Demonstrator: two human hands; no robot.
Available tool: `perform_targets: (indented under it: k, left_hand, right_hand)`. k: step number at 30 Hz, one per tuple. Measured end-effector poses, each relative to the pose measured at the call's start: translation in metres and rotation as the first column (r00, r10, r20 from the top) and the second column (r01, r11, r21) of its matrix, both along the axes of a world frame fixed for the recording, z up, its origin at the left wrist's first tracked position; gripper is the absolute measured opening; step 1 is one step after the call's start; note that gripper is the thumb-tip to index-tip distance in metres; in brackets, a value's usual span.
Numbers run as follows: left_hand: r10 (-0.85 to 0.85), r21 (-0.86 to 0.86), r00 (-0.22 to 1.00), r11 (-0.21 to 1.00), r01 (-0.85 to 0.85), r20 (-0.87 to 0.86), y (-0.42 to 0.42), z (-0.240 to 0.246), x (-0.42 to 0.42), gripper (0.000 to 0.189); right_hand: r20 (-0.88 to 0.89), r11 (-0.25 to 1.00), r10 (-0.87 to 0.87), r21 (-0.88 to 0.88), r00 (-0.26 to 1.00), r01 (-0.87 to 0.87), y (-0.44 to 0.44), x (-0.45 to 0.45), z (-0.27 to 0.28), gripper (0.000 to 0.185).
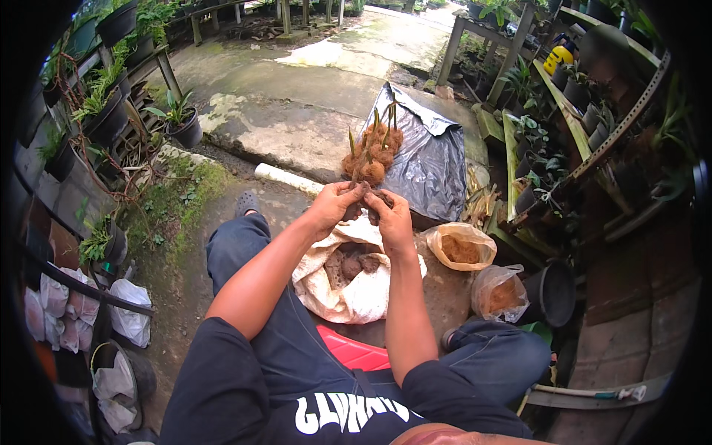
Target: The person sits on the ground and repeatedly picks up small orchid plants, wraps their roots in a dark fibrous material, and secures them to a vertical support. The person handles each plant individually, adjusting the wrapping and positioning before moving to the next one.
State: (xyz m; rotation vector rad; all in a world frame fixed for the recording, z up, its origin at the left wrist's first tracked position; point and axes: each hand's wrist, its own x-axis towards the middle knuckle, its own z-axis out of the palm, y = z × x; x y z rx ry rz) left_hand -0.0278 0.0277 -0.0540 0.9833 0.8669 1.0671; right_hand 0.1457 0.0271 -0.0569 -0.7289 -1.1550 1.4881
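Observation:
My left hand and my right hand meet above a white woven sack, their fingertips close together on a clump of dark soil with a thin stem rising from it. The rolled-down white sack lies between my knees, with dark soil and round lumps inside. Just beyond my hands, several fibre-wrapped balls with green shoots sit on the edge of a black plastic sheet.
Right of the sack stand an open bag of brown fibre, a clear plastic bag and a black pot. A white pipe lies ahead. Potted plants flank both sides; a yellow sprayer stands upper right.

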Motion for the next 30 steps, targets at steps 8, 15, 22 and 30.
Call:
perform_targets:
  k: [8, 15, 22, 30]
  left_hand:
    - [0.166, 0.15, 0.984, 0.977, -0.154, -0.067, -0.004, 0.005, 0.001, 0.019]
    - [0.11, 0.085, 0.988, 0.991, -0.102, -0.104, -0.005, -0.001, 0.002, 0.027]
    - [0.178, 0.074, 0.983, 0.982, -0.174, -0.05, -0.01, 0.003, 0.012, 0.023]
    - [0.085, 0.117, 0.991, 0.99, -0.073, -0.099, -0.009, 0.002, 0.009, 0.038]
  right_hand:
    - [0.15, 0.989, 0.146, -0.043, 0.978, -0.141, -0.002, 0.004, 0.0, 0.026]
    - [0.143, 0.991, 0.132, 0.005, 0.981, -0.134, -0.001, 0.005, 0.001, 0.027]
    - [0.172, 0.995, 0.098, 0.0, 0.98, -0.1, -0.002, 0.007, 0.006, 0.033]
    - [0.201, 0.989, 0.149, -0.033, 0.968, -0.145, 0.001, 0.015, 0.007, 0.046]
